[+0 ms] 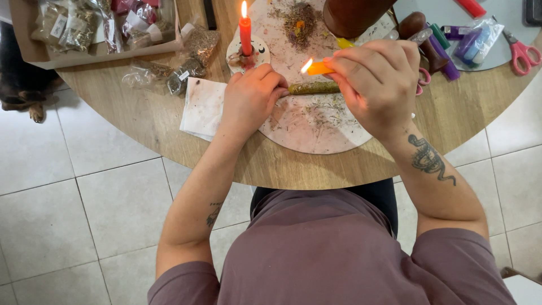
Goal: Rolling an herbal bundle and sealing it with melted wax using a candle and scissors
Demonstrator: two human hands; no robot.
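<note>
Two bare hands work over a round pale board (pixel 316 127) near the front edge of the wooden table (pixel 141 121). Left hand (pixel 248 99) is clenched around one end of a candle rolled in dried herbs (pixel 313 88), holding it flat against the board. Right hand (pixel 375 82) grips a short orange candle stub (pixel 319 68) whose flame burns just above the herb-coated candle. Judging by the look of it, the coating already runs along the visible length, and herb crumbs lie scattered over the board, so the rolling seems largely done while work with the flame is under way. A stained white napkin (pixel 202 107) lies just left of the left hand. Farther back, a lit red candle (pixel 245 34) stands in a small holder beside a loose herb pile (pixel 299 22). Beyond are clear herb packets (pixel 169 73), a cardboard box (pixel 34 51) and red-handled scissors (pixel 522 53).
</note>
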